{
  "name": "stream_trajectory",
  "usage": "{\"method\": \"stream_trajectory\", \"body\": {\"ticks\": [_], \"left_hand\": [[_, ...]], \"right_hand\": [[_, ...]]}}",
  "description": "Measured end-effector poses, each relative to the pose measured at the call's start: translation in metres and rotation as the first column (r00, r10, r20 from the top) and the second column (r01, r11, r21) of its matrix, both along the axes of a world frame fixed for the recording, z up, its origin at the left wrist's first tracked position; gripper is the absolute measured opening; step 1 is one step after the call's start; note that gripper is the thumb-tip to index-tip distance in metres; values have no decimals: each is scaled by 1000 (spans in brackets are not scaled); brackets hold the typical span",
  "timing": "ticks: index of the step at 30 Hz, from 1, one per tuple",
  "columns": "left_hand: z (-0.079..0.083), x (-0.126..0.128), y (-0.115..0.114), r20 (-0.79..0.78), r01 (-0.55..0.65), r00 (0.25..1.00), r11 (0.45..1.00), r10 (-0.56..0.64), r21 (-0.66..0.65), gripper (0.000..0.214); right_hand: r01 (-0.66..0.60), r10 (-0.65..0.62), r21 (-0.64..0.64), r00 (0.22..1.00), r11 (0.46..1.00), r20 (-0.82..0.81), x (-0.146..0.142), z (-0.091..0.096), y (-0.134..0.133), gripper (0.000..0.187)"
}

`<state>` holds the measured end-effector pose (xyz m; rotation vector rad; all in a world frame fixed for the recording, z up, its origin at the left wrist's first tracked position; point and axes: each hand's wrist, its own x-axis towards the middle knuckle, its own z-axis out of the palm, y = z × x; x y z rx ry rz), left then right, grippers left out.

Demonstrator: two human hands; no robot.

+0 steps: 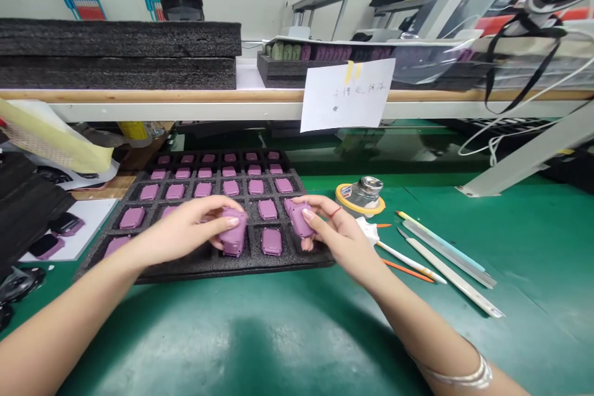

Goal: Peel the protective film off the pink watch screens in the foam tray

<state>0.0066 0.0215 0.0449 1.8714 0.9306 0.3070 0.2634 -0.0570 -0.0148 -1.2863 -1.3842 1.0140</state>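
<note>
- Your left hand (pixel 197 223) pinches one purple case (pixel 234 237), foam tray (pixel 185 273)'s 5 o'clock.
- Your right hand (pixel 342 230) pinches a second purple case (pixel 301 223), 4 o'clock.
- Likely light, stiff, slick, scratch-prone: grip side edges.

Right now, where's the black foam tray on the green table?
In the head view, the black foam tray lies left of centre, under the left hand and left of the yellow tape roll.

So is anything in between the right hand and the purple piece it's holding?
Nothing visible: the right hand holds the purple piece with its thumb directly on it, over the black foam tray.
</note>
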Motion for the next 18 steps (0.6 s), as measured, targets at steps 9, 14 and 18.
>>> {"method": "stream_trajectory", "body": {"ticks": [9,14,18], "left_hand": [[-48,40,-34,504,85,796,763,334,-641,47],[-52,39,-36,574,190,770,757,280,-625,54],[-58,41,-37,549,146,796,801,253,-581,59]], "right_hand": [[-122,103,-51,954,991,-280,-30,3,-24,58],[-57,63,142,997,988,-37,-31,7,-32,55],[-59,37,255,995,965,90,-33,6,-36,55]]}}
